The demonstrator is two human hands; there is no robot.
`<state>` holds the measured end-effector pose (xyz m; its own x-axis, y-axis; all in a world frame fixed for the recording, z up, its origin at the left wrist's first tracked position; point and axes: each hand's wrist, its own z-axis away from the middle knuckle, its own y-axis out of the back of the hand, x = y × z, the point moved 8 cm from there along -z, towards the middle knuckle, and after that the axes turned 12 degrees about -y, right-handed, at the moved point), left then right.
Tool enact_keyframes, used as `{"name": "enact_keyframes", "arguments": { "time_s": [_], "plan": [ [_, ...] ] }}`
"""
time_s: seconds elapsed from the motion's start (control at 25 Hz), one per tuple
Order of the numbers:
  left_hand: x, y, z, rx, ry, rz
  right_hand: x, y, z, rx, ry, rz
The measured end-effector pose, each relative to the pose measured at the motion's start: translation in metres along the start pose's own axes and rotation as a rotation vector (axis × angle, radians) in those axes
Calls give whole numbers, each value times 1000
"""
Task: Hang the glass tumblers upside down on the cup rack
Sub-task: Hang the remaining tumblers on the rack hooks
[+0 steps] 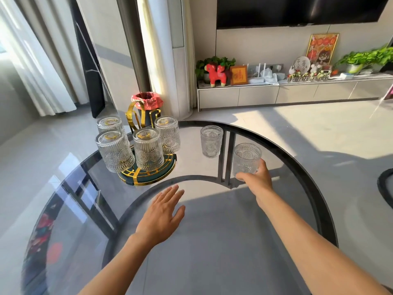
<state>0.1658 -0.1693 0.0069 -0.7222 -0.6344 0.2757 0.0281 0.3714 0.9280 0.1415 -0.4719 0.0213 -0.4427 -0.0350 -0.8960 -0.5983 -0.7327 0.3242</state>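
A gold and dark green cup rack [146, 174] stands on the round glass table [212, 231] at the left. Several ribbed glass tumblers hang upside down on it, the nearest ones at front left [114, 151] and front middle [148, 148]. Two tumblers stand upright on the table to the right. My right hand [258, 177] is wrapped around the base of the nearer upright tumbler [246, 158]. The other upright tumbler [211, 141] stands free behind it. My left hand [162, 216] hovers flat over the table, fingers spread, just in front of the rack.
The table's dark rim [306, 177] curves close behind my right hand. A bin with a red liner [146, 101] stands on the floor beyond the rack. A low TV cabinet [293, 92] with plants and ornaments runs along the far wall.
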Motion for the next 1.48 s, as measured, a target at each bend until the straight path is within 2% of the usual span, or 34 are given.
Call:
{"name": "enact_keyframes", "arguments": {
  "time_s": [0.16, 0.28, 0.36, 0.44, 0.52, 0.64, 0.72, 0.8, 0.92, 1.0, 1.04, 1.16, 1.28, 1.48],
  "plan": [
    [0, -3, 3, -12, 20, 13, -4, -2, 3, 21, 12, 109],
    [5, 1, 1, -6, 18, 33, -15, -11, 26, -115, 109, 147],
    [14, 19, -1, 35, -57, 59, -41, -20, 49, -194, 229, 139],
    [31, 51, 1, 142, -162, 118, -81, -28, 70, -213, 343, 48],
    [42, 92, 5, 308, -193, 215, -126, -35, 84, -247, 396, -163],
    [14, 169, -1, 676, -22, 412, -198, -52, 96, -218, 525, -253],
    [-15, 215, -17, 781, 53, 398, -239, -67, 100, -154, 615, -230],
    [-42, 250, -44, 743, 70, 238, -272, -84, 96, -80, 675, -165],
    [-69, 265, -91, 522, -8, -21, -302, -116, 87, -18, 718, 42],
    [-76, 255, -116, 375, -115, -73, -309, -139, 80, -1, 744, 177],
    [-81, 252, -122, 359, -134, -32, -310, -150, 77, -1, 753, 227],
    [-97, 247, -123, 447, -96, 166, -308, -179, 70, -17, 782, 318],
    [-101, 243, -122, 478, -51, 258, -302, -208, 69, -16, 834, 484],
    [-97, 251, -120, 485, -73, 143, -274, -239, 46, -70, 674, 660]
  ]
}}
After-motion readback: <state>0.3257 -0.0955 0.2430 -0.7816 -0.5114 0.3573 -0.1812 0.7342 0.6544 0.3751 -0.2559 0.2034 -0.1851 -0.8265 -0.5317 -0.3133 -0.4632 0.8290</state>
